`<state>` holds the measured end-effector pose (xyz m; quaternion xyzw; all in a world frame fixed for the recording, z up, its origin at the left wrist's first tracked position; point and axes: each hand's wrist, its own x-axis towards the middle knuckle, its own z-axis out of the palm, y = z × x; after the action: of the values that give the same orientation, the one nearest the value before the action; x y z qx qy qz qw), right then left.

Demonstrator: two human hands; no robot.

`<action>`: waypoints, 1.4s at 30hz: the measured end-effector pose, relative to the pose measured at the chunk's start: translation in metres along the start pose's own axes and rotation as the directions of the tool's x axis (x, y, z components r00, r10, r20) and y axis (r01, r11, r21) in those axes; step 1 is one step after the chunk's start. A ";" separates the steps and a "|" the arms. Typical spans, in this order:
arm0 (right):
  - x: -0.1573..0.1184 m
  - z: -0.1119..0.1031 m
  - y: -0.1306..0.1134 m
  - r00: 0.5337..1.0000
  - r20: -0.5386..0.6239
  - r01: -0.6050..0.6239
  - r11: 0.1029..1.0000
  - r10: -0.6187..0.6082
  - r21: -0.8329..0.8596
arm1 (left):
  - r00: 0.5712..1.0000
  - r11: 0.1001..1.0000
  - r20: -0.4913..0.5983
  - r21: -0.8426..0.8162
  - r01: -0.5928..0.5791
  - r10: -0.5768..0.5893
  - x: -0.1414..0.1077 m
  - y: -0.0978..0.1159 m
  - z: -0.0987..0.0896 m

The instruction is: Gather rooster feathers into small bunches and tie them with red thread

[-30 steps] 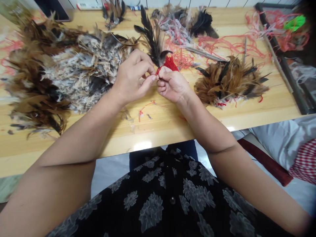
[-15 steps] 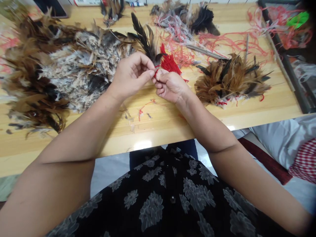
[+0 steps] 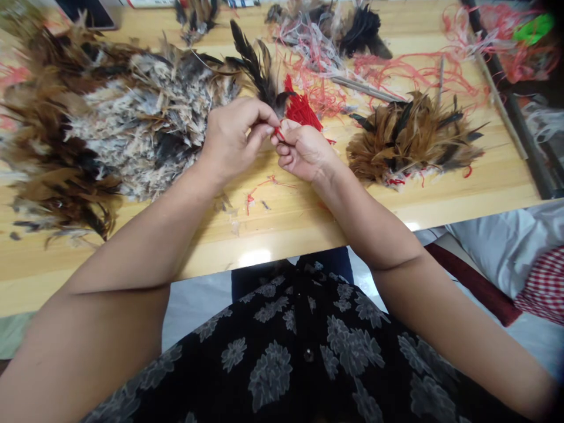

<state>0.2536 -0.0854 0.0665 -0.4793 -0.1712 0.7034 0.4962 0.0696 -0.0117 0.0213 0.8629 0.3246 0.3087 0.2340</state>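
Observation:
My left hand is closed, thumb and forefinger pinching a bit of red string. Against it, my right hand is curled, with its thumb pressed down at the same string. Dark feathers rise just behind the fingertips; their lower ends are hidden, so whether my right hand grips them too is unclear. Beyond my right hand lies a bundle of cut red strings. A large heap of brown and grey feathers spreads to the left of my left hand.
A bunch of brown feathers with red ties sits to the right. Pink plastic strands and thin sticks lie farther back. A dark-framed tray stands at the far right. Red scraps dot the wooden table near its front edge.
Both hands stay nearly in place. My left fingers have drawn slightly closer around the red string, and more of it shows at my right thumb. The view has shifted a little.

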 end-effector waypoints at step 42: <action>0.000 0.011 0.002 0.997 0.002 -0.079 0.993 0.079 0.084 | 0.984 0.998 -0.175 -0.045 -0.044 0.036 0.014 -0.039 0.021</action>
<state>0.2434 -0.0839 0.0709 -0.4651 -0.1221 0.7287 0.4877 0.0761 0.0207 -0.0115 0.8330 0.3188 0.3955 0.2192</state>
